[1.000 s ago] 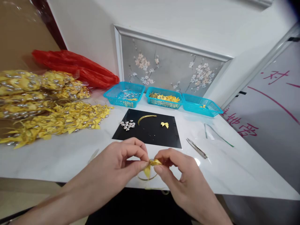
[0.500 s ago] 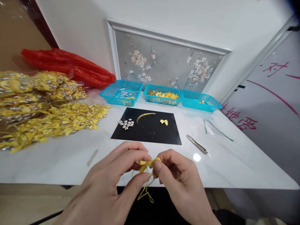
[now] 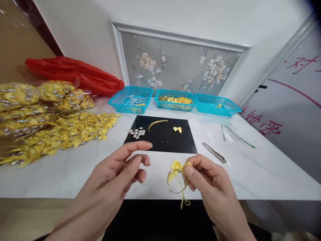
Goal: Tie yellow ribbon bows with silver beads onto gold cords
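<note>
Pinched between the thumb and fingers of my right hand [image 3: 210, 184] is a yellow ribbon bow [image 3: 176, 166]. A thin gold ring-shaped loop and a dangling yellow cord hang from it. My left hand [image 3: 117, 182] is apart from the bow, fingers spread and half curled, holding nothing. Beyond both hands lies a black mat [image 3: 160, 144]. On it are a cluster of silver beads [image 3: 137, 133], a few curved gold strips [image 3: 155, 124] and a second yellow bow [image 3: 177, 129]. Tweezers [image 3: 214, 152] rest on the white table right of the mat.
Three blue baskets stand along the wall: the left basket [image 3: 117, 107] with silver pieces, the middle basket [image 3: 160, 105] with yellow bows, the right basket [image 3: 213, 108] with a small yellow piece. Bagged yellow bow bundles [image 3: 62, 134] and red mesh [image 3: 75, 75] lie left. A green strip [image 3: 239, 136] lies right.
My left hand has let go of the bow and drawn back left, its fingers opening. My right hand has carried the bow to the right, and its gold loop now shows.
</note>
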Motion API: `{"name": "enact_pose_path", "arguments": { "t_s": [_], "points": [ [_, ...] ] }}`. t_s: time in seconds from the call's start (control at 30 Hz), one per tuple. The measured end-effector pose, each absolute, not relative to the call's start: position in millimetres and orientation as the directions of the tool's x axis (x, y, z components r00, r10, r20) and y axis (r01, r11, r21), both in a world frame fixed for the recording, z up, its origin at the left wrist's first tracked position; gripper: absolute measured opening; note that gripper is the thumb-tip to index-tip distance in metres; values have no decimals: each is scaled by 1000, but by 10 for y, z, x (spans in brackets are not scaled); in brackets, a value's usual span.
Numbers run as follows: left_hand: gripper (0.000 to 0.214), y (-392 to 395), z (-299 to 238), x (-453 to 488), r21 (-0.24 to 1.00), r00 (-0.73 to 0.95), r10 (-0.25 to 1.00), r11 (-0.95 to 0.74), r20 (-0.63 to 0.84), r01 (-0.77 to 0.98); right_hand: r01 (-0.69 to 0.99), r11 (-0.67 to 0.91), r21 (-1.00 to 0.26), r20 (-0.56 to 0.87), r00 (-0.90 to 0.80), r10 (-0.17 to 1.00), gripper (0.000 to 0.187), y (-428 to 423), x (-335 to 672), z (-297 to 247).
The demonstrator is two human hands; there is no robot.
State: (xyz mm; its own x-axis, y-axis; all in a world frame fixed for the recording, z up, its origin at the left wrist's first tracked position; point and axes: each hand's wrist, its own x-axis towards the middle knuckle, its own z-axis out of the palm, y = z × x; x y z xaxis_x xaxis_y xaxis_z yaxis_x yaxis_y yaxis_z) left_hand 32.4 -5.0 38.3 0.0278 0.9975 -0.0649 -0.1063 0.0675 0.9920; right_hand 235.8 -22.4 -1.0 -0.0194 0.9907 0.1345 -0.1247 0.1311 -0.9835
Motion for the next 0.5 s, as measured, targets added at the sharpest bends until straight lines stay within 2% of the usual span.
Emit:
{"name": "enact_pose_path", "arguments": {
  "t_s": [0.13, 0.23, 0.37, 0.5],
  "points": [
    [20, -116, 417, 342, 964, -27, 1000, -8, 1, -267, -24, 103, -994, 104, -24, 994, 27, -261, 2302, 39],
    [19, -143, 415, 351, 962, -79, 997, -38, 17, -271, 46, 144, -989, 139, -83, 987, 28, -267, 2267, 65],
    [20, -164, 362, 333, 970, -59, 980, -196, 190, -144, 69, 166, -984, 159, -100, 982, 26, -263, 2233, 81],
    [21, -193, 285, 282, 935, -53, 937, -337, 344, 111, 52, 139, -989, 135, -77, 988, 26, -277, 2184, 112]
  ]
}}
